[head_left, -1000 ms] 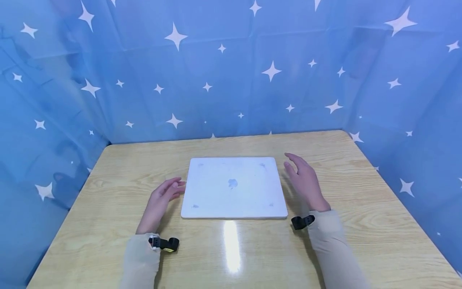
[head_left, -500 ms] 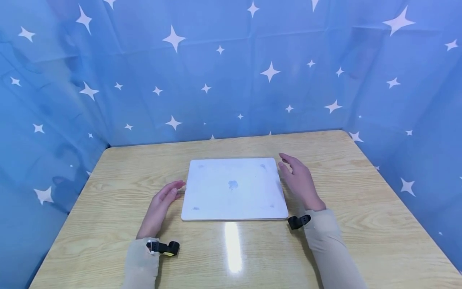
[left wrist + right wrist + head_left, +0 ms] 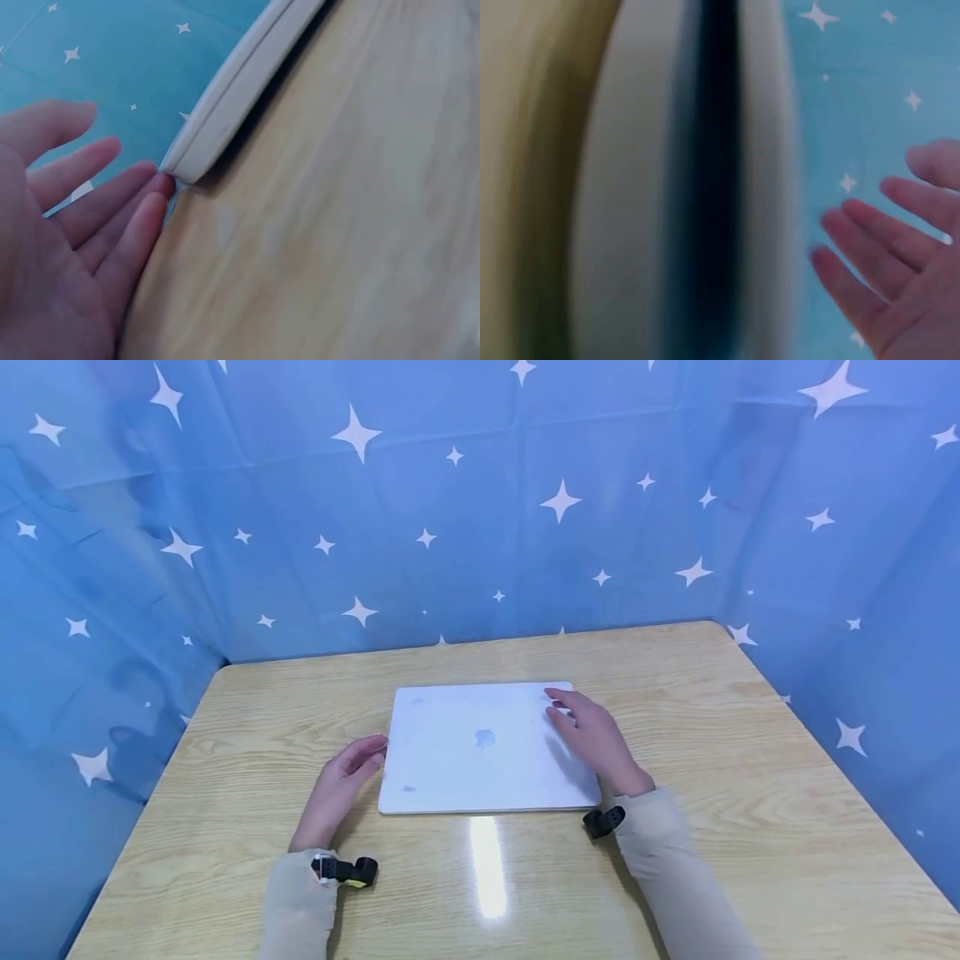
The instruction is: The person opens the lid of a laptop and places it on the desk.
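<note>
A closed silver laptop [image 3: 465, 772] with an apple logo lies flat on the wooden table. My left hand [image 3: 339, 785] is at its left edge, fingers loosely bent; in the left wrist view the fingertips [image 3: 154, 176] are at the laptop's edge [image 3: 217, 124], and I cannot tell whether they press on it. Over the right part of the lid is my right hand [image 3: 596, 739], fingers extended and holding nothing. In the right wrist view those fingers [image 3: 870, 255] are spread beside a blurred pale edge with a dark band [image 3: 716, 180].
The wooden table [image 3: 750, 793] extends around the laptop on all sides. A blue curtain with white stars [image 3: 480, 552] hangs behind it and along both sides. Each wrist wears a small black camera, the left one [image 3: 348, 870] and the right one [image 3: 603, 821].
My right hand has moved left, from beside the laptop to over its right part. The left hand has stayed by the left edge, its fingers a little more bent. The laptop stays in place.
</note>
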The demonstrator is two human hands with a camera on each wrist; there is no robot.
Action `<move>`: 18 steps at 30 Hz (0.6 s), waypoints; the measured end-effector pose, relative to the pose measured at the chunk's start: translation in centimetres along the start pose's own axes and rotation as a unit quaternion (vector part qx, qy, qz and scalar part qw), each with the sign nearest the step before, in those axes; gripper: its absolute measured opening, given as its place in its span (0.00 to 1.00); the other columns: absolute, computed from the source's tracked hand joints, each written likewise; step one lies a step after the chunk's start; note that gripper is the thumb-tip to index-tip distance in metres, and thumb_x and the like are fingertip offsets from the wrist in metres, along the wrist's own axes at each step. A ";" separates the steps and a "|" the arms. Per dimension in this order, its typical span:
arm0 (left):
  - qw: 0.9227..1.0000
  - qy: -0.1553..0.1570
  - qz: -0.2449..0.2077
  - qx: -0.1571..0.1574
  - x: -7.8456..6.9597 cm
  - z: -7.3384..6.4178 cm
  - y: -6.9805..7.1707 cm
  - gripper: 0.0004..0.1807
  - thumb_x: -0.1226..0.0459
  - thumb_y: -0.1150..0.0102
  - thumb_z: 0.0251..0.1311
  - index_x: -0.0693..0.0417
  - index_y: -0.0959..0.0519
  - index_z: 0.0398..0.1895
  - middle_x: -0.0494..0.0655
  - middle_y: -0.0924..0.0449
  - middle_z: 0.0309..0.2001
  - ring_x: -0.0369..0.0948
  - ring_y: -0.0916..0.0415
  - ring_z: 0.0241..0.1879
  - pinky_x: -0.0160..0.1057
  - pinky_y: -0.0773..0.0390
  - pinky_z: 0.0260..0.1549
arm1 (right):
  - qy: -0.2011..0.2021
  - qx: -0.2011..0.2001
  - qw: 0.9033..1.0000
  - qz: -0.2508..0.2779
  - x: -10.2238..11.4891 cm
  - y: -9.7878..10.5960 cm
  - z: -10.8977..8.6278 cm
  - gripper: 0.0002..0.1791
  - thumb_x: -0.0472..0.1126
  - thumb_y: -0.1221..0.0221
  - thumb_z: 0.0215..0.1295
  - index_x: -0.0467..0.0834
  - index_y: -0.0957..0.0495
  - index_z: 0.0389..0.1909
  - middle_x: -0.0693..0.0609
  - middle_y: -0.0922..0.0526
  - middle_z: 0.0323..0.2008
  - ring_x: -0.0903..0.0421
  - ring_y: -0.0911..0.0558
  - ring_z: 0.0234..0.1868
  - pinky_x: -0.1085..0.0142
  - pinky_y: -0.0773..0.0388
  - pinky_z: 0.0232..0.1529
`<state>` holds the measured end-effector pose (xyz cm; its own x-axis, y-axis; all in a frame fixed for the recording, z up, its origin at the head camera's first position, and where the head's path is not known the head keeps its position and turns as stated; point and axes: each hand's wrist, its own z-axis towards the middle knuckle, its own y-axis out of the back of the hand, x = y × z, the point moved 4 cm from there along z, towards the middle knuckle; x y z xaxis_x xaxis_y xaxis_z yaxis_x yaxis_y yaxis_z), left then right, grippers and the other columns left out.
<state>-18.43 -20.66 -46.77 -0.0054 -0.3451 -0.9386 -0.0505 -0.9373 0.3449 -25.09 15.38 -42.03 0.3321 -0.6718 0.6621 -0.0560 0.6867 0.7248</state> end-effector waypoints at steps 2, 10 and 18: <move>0.999 0.014 0.029 0.024 -0.2 0.0 -0.2 0.27 0.49 0.48 0.58 0.44 0.35 0.61 0.42 0.32 0.57 0.40 0.36 0.56 0.46 0.38 0.56 | 0.008 0.018 1.000 0.004 0.6 -0.5 0.0 0.25 0.54 0.55 0.66 0.49 0.34 0.61 0.50 0.27 0.54 0.53 0.25 0.47 0.57 0.28 0.46; 0.987 -0.001 0.111 0.119 -1.4 -0.3 -1.3 0.43 0.42 0.42 0.48 0.40 0.47 0.67 0.40 0.57 0.69 0.44 0.64 0.68 0.58 0.53 0.59 | 0.039 0.034 0.999 -0.012 2.4 -1.8 0.0 0.21 0.51 0.53 0.66 0.50 0.30 0.58 0.55 0.26 0.52 0.58 0.22 0.39 0.61 0.26 0.42; 0.976 -0.007 0.179 0.127 -1.5 -0.5 -1.9 0.48 0.41 0.39 0.44 0.38 0.50 0.68 0.39 0.63 0.70 0.46 0.80 0.67 0.68 0.63 0.54 | 0.047 0.056 0.997 -0.020 3.0 -2.9 -0.2 0.21 0.52 0.52 0.65 0.49 0.29 0.56 0.55 0.26 0.52 0.58 0.24 0.45 0.61 0.28 0.46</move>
<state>-17.82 -18.42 -46.01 -0.0825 -0.6459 -0.7590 -0.2891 -0.7133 0.6385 -23.76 11.43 -42.17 0.4228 -0.6656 0.6150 -0.1433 0.6210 0.7706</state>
